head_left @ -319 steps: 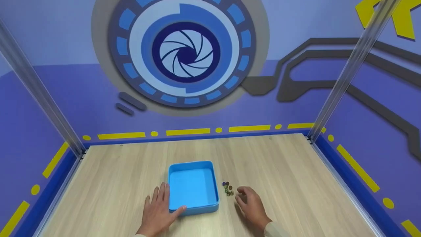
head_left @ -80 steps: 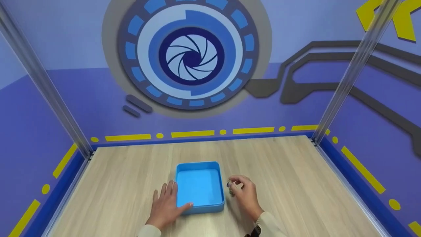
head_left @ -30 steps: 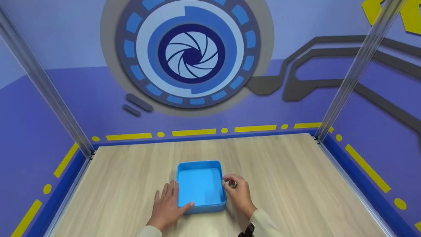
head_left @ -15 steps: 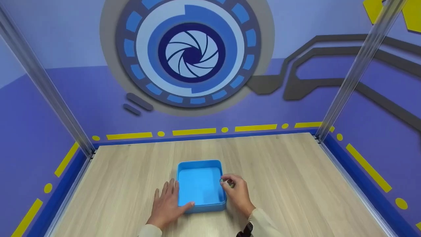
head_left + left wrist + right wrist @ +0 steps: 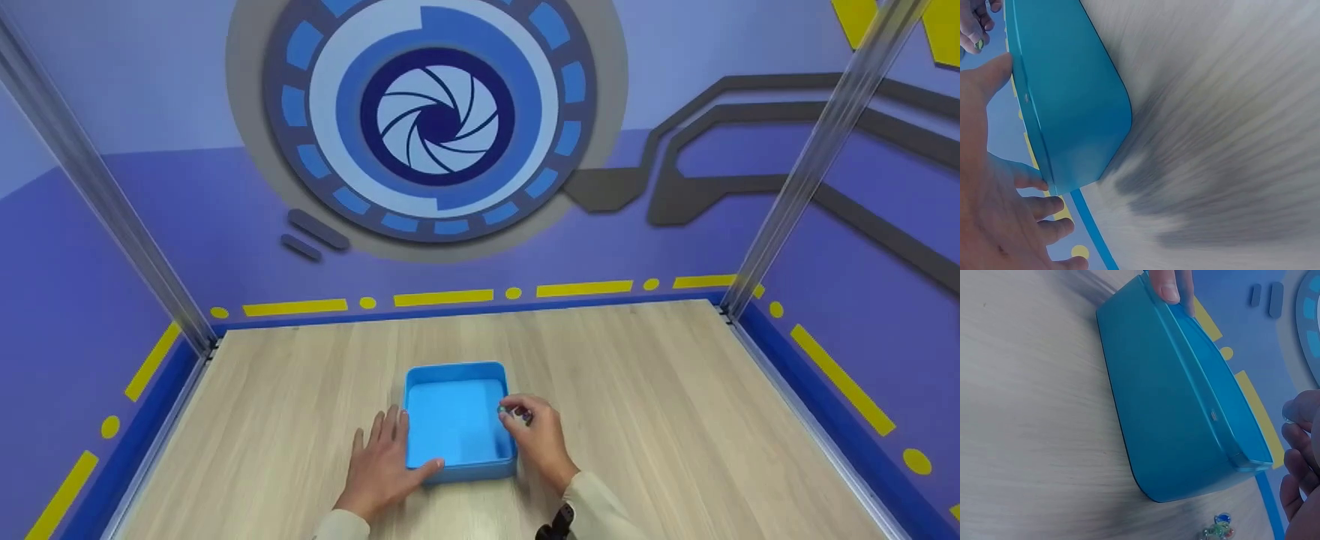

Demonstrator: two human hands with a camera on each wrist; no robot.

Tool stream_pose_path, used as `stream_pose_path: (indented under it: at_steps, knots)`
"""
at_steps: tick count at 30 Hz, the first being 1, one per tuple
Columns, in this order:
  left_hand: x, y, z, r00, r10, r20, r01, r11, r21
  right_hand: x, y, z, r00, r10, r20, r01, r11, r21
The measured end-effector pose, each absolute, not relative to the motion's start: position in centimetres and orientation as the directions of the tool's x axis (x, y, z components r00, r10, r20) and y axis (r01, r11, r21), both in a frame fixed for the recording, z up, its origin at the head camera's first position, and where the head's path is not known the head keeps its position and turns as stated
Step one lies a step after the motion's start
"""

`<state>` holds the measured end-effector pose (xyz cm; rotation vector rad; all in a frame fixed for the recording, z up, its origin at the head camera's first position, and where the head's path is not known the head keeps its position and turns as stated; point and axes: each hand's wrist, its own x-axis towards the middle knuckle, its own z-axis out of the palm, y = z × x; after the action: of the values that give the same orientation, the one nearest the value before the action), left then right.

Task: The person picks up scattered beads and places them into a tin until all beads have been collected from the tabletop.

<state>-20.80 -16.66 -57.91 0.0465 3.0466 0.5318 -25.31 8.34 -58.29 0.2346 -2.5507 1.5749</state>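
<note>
A tiny glassy marble (image 5: 502, 410) is pinched between thumb and finger of the right hand (image 5: 541, 441), up by the right rim of the blue tray (image 5: 452, 424); it's mostly covered, but some green can be made out in the left wrist view. More marbles (image 5: 1219, 530) are bunched on the pale wood-grain table (image 5: 292, 420) just beside the tray, pretty shiny, with blue, green and reddish bits. The tray's left side is touched by the left hand (image 5: 382, 463), fingers straight and spread, thumb laid on the near rim.
</note>
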Motion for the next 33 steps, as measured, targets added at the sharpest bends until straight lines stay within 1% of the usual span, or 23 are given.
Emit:
stream_pose_path:
  at_steps: [8, 24, 33]
  knots:
    - [-20.8, -16.6, -58.0, -0.998, 0.043, -0.043, 0.025, 0.94, 0.341, -25.5, 7.9, -58.4, -0.967, -0.066, 0.245, -0.249, 0.436, -0.865]
    - [-20.8, -16.7, -57.9, -0.998, 0.042, -0.056, 0.019, 0.937, 0.35, -25.4, 6.9, -58.6, -0.969, -0.072, 0.237, -0.245, 0.426, -0.871]
    - [-20.8, -16.6, -57.8, -0.998, 0.035, -0.051, 0.015, 0.935, 0.355, -25.5, 6.4, -58.7, -0.961, -0.079, 0.267, -0.273, 0.445, -0.853]
